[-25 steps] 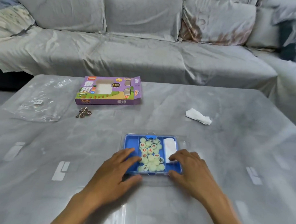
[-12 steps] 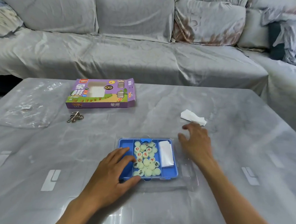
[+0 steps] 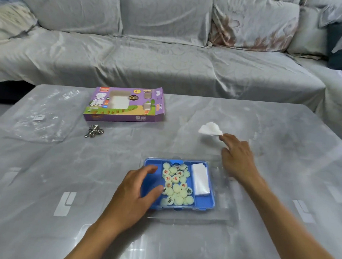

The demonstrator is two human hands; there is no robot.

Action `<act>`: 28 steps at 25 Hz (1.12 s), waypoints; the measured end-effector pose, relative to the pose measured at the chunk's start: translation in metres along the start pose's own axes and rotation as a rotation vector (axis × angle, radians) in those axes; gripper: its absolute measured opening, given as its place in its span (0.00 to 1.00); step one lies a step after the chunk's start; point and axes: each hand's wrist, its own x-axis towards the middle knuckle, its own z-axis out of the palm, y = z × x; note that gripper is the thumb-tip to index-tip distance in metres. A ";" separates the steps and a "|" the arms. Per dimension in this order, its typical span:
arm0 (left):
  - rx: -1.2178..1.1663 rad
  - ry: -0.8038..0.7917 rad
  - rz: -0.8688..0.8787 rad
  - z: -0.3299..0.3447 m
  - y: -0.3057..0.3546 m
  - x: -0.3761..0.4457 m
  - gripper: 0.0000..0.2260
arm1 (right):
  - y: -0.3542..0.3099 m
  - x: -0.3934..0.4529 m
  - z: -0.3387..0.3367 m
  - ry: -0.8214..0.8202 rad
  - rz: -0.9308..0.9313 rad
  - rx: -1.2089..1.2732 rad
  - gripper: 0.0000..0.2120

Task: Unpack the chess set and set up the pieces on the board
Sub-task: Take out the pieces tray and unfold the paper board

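Nearest: left hand (image 3: 137, 195) rests on the left end of the blue tray (image 3: 203, 205), fingers relaxed and spread, thumb at the near rim. The tray sits on the counter (image 3: 281, 194) inside what looks like a clear lid (image 3: 224, 207).

Pale round pieces (image 3: 176, 186) heaped loose in the middle compartment; folded white sheet (image 3: 200, 179), probably the board, in the right one. Risk: a heavy press on that end could tip the tray, and the pieces would scatter and roll on the glossy top.

Farther: right hand (image 3: 237, 158) has fingers loosely extended, fingertip at the crumpled tissue (image 3: 209, 129), holding nothing. A nudge could flick it away.

Far: purple box (image 3: 125, 105), metal puzzle (image 3: 93, 130), plastic bag (image 3: 40, 118), sofa (image 3: 169, 60).
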 end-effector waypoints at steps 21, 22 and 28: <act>-0.319 0.791 -0.658 -0.194 -0.125 0.078 0.24 | -0.065 -0.076 0.013 -0.240 -0.257 -0.109 0.20; -0.212 0.810 -0.637 -0.184 -0.120 0.068 0.26 | -0.066 -0.077 0.013 -0.237 -0.244 -0.114 0.20; 0.157 0.059 0.076 -0.039 -0.005 -0.011 0.39 | -0.089 -0.060 0.025 -0.206 -0.227 -0.160 0.27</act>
